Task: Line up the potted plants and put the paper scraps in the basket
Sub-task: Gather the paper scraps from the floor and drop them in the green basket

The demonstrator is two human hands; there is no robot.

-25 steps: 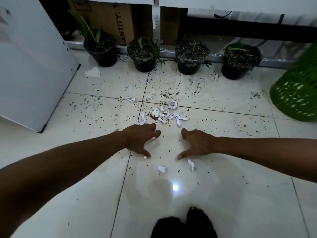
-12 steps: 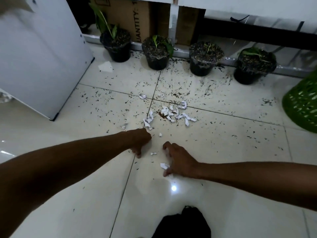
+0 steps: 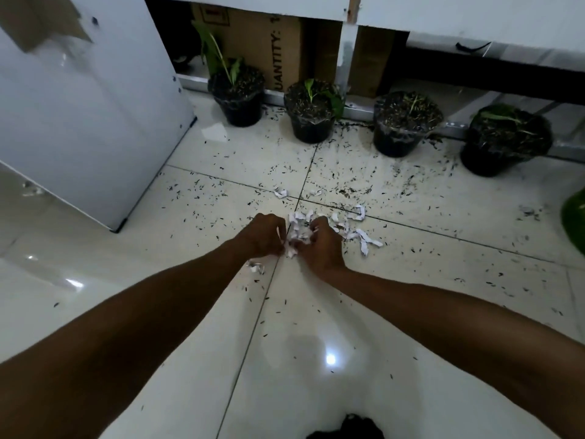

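Observation:
White paper scraps (image 3: 357, 231) lie in a loose heap on the pale floor tiles. My left hand (image 3: 264, 236) and my right hand (image 3: 319, 245) are cupped together at the heap's near edge, fingers curled around a bunch of scraps between them. One scrap (image 3: 256, 267) lies just below my left wrist, and two more (image 3: 281, 193) sit farther back. Several black potted plants stand in a row along the far wall, among them one (image 3: 239, 99) at the left and one (image 3: 503, 141) at the right. Only a sliver of the green basket (image 3: 574, 220) shows at the right edge.
A white cabinet (image 3: 79, 115) stands at the left, its corner near the floor. A cardboard box (image 3: 272, 52) sits behind the pots. Dark soil crumbs are scattered over the tiles around the paper and pots. A dark shape (image 3: 348, 427) shows at the bottom edge.
Both hands have swept forward and inward from apart on the floor to meet at the heap, gathering the near scraps. The view has shifted, pushing the basket almost out of frame.

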